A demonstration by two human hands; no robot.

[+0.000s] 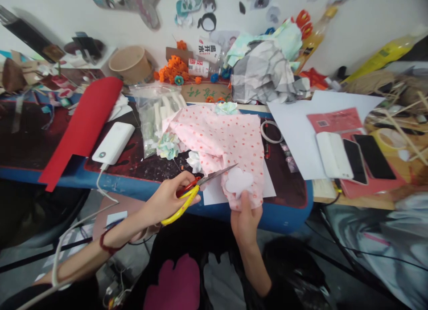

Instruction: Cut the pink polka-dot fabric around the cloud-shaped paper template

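My left hand (pixel 172 201) is closed on scissors (pixel 189 198) with yellow and red handles. Their blades point right, over pink cloth (pixel 234 140) with red dots, beside a white scalloped paper piece (pixel 239 181). My right hand (pixel 246 216) pinches the cloth's near edge together with this paper piece, thumb on top. Part of a white sheet (pixel 269 185) shows beneath the cloth at the table's front edge. Pale green and white cloth pieces (pixel 168 146) lie left of the pink cloth. The fingertips under the cloth are hidden.
A clear bag (pixel 147 118), white power bank (pixel 114 143) with a cable and red sheet (pixel 87 123) lie left. Grey checked cloth (pixel 264 71) and orange flowers (pixel 174 69) are behind. Phones (pixel 374 156) and another white device (pixel 334 155) lie right. The blue table edge (pixel 287 218) is near my body.
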